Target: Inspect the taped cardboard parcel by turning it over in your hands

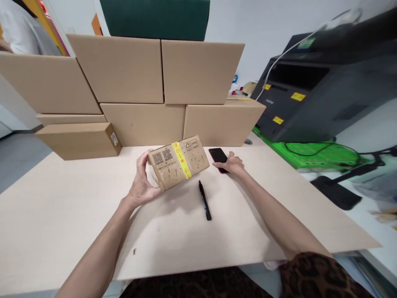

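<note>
My left hand grips a small cardboard box by its left end, fingers at the far side and thumb below. The box is tilted above the table, showing printed codes, recycling marks and a yellow tape strip. A black smartphone with a red edge lies on the table to the right of the box. Across its lower part reaches my right hand, with the thumb at the left edge and the fingers curled by the right edge. Between my forearms lies a black marker pen.
Large cardboard boxes are stacked along the table's back edge, with a dark green box on top. A long carton lies at left. A dark printer stands right on a green surface. Behind the boxes is a person.
</note>
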Motion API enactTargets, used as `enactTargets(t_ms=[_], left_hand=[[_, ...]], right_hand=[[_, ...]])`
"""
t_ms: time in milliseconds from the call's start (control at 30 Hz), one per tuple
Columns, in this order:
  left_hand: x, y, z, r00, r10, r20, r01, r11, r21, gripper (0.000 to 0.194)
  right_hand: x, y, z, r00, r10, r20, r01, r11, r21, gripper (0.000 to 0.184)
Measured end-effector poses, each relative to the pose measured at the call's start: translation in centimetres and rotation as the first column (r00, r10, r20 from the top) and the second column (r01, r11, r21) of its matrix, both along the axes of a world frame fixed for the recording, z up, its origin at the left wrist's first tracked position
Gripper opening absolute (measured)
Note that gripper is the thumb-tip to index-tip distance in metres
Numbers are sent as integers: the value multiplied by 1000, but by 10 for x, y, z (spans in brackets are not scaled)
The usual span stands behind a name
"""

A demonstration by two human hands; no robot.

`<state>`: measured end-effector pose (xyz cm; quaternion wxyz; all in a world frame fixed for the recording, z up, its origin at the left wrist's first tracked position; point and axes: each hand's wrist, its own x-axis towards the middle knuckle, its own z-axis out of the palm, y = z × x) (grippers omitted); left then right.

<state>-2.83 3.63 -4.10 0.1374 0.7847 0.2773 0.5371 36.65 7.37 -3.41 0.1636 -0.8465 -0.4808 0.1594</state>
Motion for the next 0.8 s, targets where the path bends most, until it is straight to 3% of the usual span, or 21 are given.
enactTargets(t_ms=[100, 200, 300, 400, 633, 800], left_hand=[[0, 1, -1, 1000, 4, -2, -4, 1000, 1, 141], [1, 2, -1, 1000, 0, 4, 0, 1000, 15, 140], [2, 2, -1, 1000, 4, 12, -4, 1000, 22, 140], [1, 2, -2, 1000, 1, 23, -1, 1000, 6, 141], [-2, 2, -2, 1000, -7, 24, 7, 1000, -19, 144], [-2, 1, 1, 1000, -19, 21, 19, 1000, -13, 144]], right_hand=[[8, 8, 1, 989, -35, -145, 41, 998, 38, 91], [10, 6, -3, 942, -18, -335, 62, 991, 122, 73], [2, -4, -10, 852, 33, -523, 120, 959, 257, 64], [-12, -20, -14, 738, 115, -665, 213, 896, 391, 68], [-33, -51, 8, 600, 329, -729, 362, 701, 614, 93], [-52, -75, 32, 443, 473, -762, 433, 632, 643, 89]])
